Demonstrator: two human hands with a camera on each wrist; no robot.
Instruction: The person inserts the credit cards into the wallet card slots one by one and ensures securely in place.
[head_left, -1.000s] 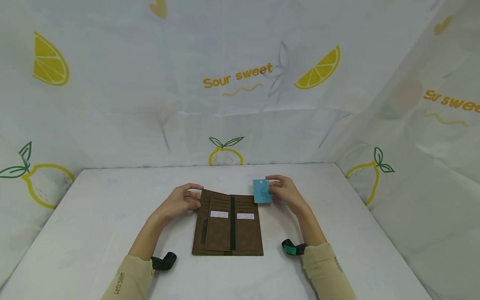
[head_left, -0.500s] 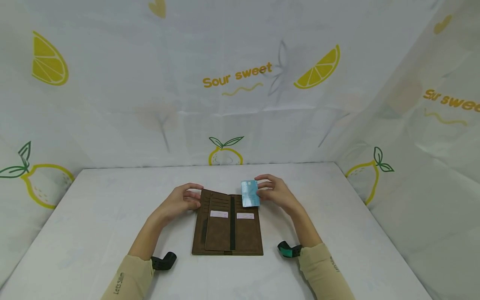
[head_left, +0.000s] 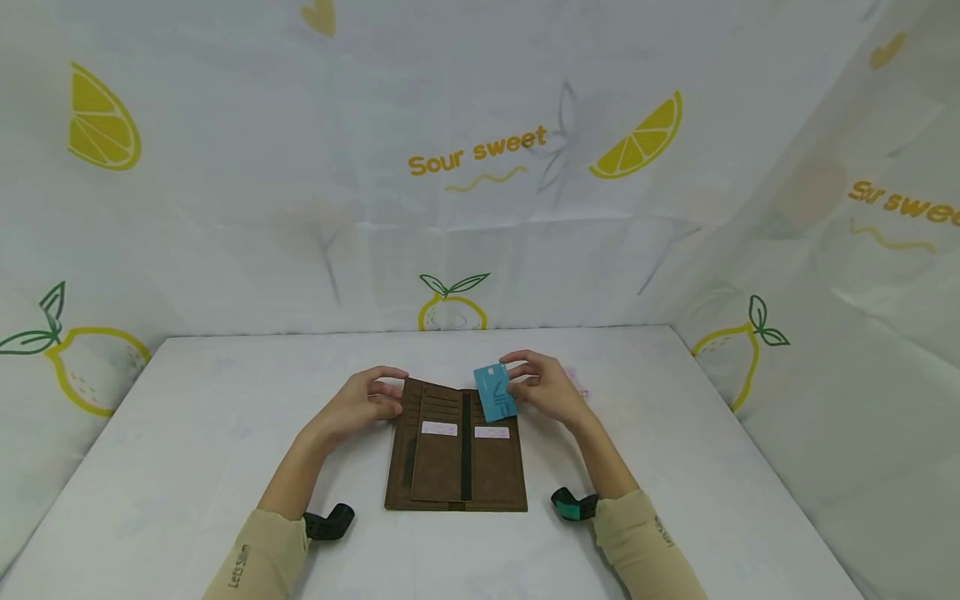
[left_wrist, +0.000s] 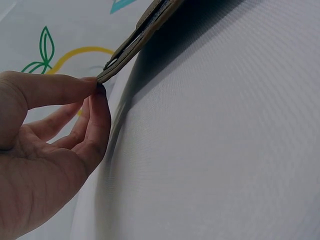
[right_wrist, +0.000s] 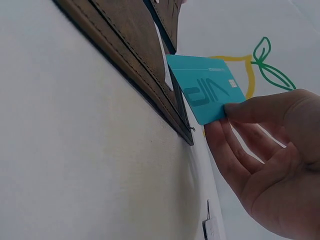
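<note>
A tilted teal card (head_left: 495,392) is being pinched by the right hand (head_left: 542,389) above the open wallet (head_left: 456,450), whose far corner is being pinched by the left hand (head_left: 362,403); two cards (head_left: 438,428) are sitting in its slots.

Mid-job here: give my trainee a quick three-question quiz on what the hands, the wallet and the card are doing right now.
1. True or false: the right hand pinches the teal plastic card.
2. Which part of the open brown leather wallet does the left hand hold: A, the far left corner; B, the near right corner; C, nothing?
3. How many white labels show on the wallet's inner panels?

Key:
1. True.
2. A.
3. Two.
</note>
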